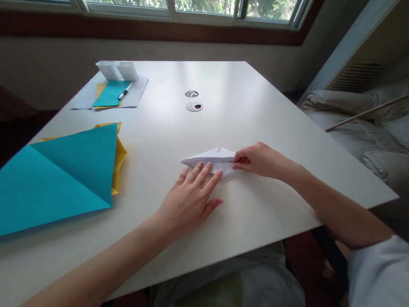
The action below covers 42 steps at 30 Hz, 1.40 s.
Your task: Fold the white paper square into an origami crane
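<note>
A folded sheet of white paper, long and pointed at its left end, lies on the white table in front of me. My left hand rests on its near edge, fingers spread and laid flat. At the right end, my right hand pinches the paper between thumb and fingers. Part of that end is hidden by the fingertips.
To the left lies a large folded teal sheet over yellow paper. Farther back are papers, a small teal sheet, a pen and two white folded pieces. Two round table inserts sit mid-table. A sofa stands right.
</note>
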Available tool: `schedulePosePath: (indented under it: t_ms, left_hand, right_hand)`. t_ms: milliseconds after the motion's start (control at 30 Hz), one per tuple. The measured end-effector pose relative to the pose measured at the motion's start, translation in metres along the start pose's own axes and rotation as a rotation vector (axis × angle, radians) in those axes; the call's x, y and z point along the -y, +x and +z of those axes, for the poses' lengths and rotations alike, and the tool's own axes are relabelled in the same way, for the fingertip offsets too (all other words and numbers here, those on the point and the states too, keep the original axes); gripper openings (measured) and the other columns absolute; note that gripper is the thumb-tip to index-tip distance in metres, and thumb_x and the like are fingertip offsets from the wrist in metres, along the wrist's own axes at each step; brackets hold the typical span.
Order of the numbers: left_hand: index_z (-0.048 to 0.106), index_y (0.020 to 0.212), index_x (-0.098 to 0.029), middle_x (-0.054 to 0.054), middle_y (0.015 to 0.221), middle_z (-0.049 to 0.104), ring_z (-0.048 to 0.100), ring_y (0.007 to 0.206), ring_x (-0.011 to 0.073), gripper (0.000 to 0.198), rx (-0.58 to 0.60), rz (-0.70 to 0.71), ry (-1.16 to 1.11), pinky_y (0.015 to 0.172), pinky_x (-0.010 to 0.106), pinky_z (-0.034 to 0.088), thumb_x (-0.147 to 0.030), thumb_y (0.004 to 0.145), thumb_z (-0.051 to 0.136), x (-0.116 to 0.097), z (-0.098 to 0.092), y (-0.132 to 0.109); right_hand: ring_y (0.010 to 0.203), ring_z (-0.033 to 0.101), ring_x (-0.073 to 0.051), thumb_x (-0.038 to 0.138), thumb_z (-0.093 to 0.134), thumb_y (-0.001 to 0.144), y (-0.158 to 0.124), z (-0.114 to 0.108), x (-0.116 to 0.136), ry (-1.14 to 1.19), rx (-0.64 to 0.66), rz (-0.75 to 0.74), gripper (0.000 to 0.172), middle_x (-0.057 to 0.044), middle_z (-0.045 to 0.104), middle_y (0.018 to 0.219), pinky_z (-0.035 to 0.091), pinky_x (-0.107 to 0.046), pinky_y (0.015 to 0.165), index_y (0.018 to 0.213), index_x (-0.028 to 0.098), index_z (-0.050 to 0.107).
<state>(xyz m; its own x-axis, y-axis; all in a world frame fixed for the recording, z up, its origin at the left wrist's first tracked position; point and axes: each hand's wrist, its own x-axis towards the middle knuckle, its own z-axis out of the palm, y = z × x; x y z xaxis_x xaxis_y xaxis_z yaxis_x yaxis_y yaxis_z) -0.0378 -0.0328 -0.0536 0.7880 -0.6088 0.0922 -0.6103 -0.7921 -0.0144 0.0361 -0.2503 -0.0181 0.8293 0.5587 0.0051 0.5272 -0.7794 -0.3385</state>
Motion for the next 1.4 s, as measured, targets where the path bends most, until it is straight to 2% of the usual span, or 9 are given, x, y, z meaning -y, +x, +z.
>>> schedulePosePath:
  t_ms: [233,433,600,700,933,1067,1133,1233,1400]
  left_hand:
    - [0.025,0.140,-0.018,0.017,0.143,0.028,0.023,0.131,0.0346,0.059,0.050,-0.040,-0.030,0.100,0.054,0.025,-0.049,0.090,0.028,0.001,0.003,0.003]
    - [0.023,0.140,-0.015,0.017,0.145,0.023,0.018,0.133,0.0354,0.061,0.026,-0.066,-0.022,0.100,0.053,0.026,-0.048,0.090,0.029,0.000,0.002,0.004]
    - [0.024,0.140,-0.021,0.012,0.146,0.025,0.020,0.133,0.0318,0.054,0.020,0.042,-0.021,0.101,0.053,0.024,-0.044,0.091,0.027,0.000,-0.001,0.005]
    - [0.025,0.139,-0.019,0.012,0.145,0.027,0.022,0.133,0.0293,0.055,0.030,0.062,-0.043,0.101,0.051,0.026,-0.046,0.091,0.026,0.001,0.000,0.006]
    - [0.032,0.135,-0.017,0.013,0.140,0.036,0.026,0.131,0.0281,0.054,0.008,0.026,-0.073,0.101,0.049,0.026,-0.048,0.091,0.026,0.011,0.002,0.011]
    - [0.036,0.130,-0.017,0.013,0.134,0.042,0.032,0.127,0.0281,0.050,-0.009,-0.007,-0.087,0.100,0.048,0.028,-0.047,0.091,0.027,0.019,0.001,0.014]
    - [0.036,0.129,-0.018,0.014,0.132,0.043,0.035,0.126,0.0281,0.048,-0.004,0.002,-0.088,0.099,0.047,0.030,-0.046,0.091,0.029,0.023,0.000,0.015]
    - [0.037,0.128,-0.019,0.013,0.130,0.044,0.035,0.126,0.0285,0.046,0.017,0.041,-0.091,0.098,0.046,0.031,-0.044,0.091,0.030,0.029,-0.002,0.016]
    - [0.038,0.128,-0.020,0.011,0.136,0.039,0.030,0.129,0.0282,0.043,0.048,0.084,-0.094,0.100,0.046,0.030,-0.040,0.092,0.028,0.040,-0.003,0.016]
  right_hand:
    - [0.062,0.057,-0.011,0.029,0.056,0.080,0.001,0.003,0.004,-0.095,-0.015,0.032,0.015,0.000,0.068,0.070,0.036,-0.020,0.058,0.076,0.020,0.068]
    - [0.063,0.058,-0.012,0.029,0.054,0.082,0.000,0.006,0.005,-0.170,-0.027,0.038,0.017,-0.002,0.068,0.070,0.037,-0.021,0.060,0.079,0.021,0.068]
    - [0.064,0.059,-0.012,0.029,0.052,0.083,0.000,0.006,0.005,-0.156,-0.034,0.020,0.019,-0.002,0.068,0.072,0.037,-0.021,0.060,0.079,0.020,0.069]
    - [0.065,0.060,-0.013,0.028,0.053,0.083,0.001,0.006,0.004,-0.143,-0.038,0.014,0.019,-0.003,0.069,0.072,0.039,-0.022,0.061,0.079,0.019,0.069]
    - [0.067,0.062,-0.011,0.021,0.055,0.079,-0.005,-0.017,-0.011,-0.001,0.043,-0.014,0.018,0.000,0.070,0.076,0.042,-0.018,0.060,0.089,0.022,0.069]
    - [0.066,0.061,-0.011,0.026,0.056,0.080,-0.006,-0.030,-0.022,0.035,-0.006,-0.025,0.018,0.000,0.069,0.074,0.043,-0.019,0.059,0.091,0.022,0.069]
    - [0.069,0.062,-0.012,0.024,0.054,0.081,-0.004,-0.029,-0.025,0.058,-0.002,-0.077,0.019,-0.002,0.069,0.080,0.045,-0.020,0.062,0.093,0.020,0.069]
    - [0.083,0.062,-0.014,0.020,0.050,0.084,0.001,-0.020,-0.027,0.091,0.090,-0.235,0.024,-0.006,0.065,0.102,0.047,-0.022,0.070,0.102,0.020,0.066]
    - [0.111,0.051,-0.019,0.017,0.050,0.084,0.007,-0.001,-0.025,0.082,0.136,-0.395,0.030,-0.006,0.053,0.126,0.042,-0.032,0.091,0.112,0.022,0.060]
